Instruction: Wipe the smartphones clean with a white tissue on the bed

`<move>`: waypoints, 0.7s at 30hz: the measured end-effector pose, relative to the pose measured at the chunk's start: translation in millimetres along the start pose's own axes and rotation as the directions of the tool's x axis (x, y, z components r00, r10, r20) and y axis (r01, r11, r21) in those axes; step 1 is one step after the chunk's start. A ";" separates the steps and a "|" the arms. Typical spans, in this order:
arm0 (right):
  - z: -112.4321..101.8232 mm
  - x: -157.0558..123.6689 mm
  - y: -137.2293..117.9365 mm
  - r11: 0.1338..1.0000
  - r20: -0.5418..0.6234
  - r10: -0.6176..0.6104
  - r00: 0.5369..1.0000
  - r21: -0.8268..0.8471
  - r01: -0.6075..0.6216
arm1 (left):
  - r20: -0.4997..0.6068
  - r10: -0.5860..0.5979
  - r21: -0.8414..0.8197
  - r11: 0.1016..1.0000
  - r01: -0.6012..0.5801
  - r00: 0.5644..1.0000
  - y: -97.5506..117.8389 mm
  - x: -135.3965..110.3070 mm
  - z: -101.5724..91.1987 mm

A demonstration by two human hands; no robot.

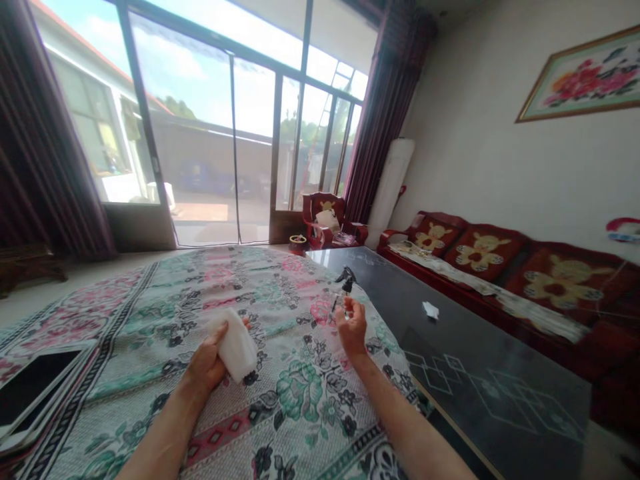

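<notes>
One white pad (239, 347), lower ctr-left, w/ L hand (207, 360) fingers clamped on it; R hand (353, 327), ctr-right, fingers curled by small black item (347, 277), can't tell if gripping; floral cloth (300, 393) below.

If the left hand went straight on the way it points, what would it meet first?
Likely the floral tablecloth: the left hand, holding a white wad, points forward over it. Depth is unclear, so it might pass above instead.
</notes>
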State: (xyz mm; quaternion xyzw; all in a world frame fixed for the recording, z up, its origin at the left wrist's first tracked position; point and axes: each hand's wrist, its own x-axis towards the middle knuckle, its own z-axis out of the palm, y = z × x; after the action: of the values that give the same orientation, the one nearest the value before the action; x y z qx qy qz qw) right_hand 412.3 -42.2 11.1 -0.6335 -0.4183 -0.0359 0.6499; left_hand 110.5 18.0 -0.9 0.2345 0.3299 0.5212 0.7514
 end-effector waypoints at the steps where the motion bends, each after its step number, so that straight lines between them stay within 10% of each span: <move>1: -0.8 8.3 1.7 0.999 -0.020 -0.018 1.000 -0.036 0.018 | 0.000 0.001 0.008 1.000 -0.001 1.000 0.2 -0.6 0.1; 5: 1.5 50.1 18.3 0.977 -0.166 0.053 0.985 -0.194 -0.086 | -0.013 -0.018 0.042 0.999 0.018 1.000 1.9 -4.5 2.5; 9: 13.3 78.1 39.6 0.952 0.000 0.154 0.988 -0.266 -0.149 | -0.025 -0.015 0.070 0.997 0.016 1.000 2.1 -6.4 5.8; 16: 20.0 60.9 48.3 0.941 0.141 0.037 0.989 -0.338 0.013 | -0.022 -0.008 0.110 0.994 0.011 1.000 -0.2 -0.5 2.6; 21: 3.6 53.8 51.0 0.899 0.209 0.237 0.949 -0.417 -0.132 | -0.015 -0.029 0.095 0.995 0.030 0.999 0.2 -0.6 2.9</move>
State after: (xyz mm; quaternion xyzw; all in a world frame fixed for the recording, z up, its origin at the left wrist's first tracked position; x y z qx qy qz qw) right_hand 474.7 -3.3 1.8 -0.7886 -0.4197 0.0238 0.4488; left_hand 112.4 17.5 1.4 0.2615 0.3629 0.4953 0.7447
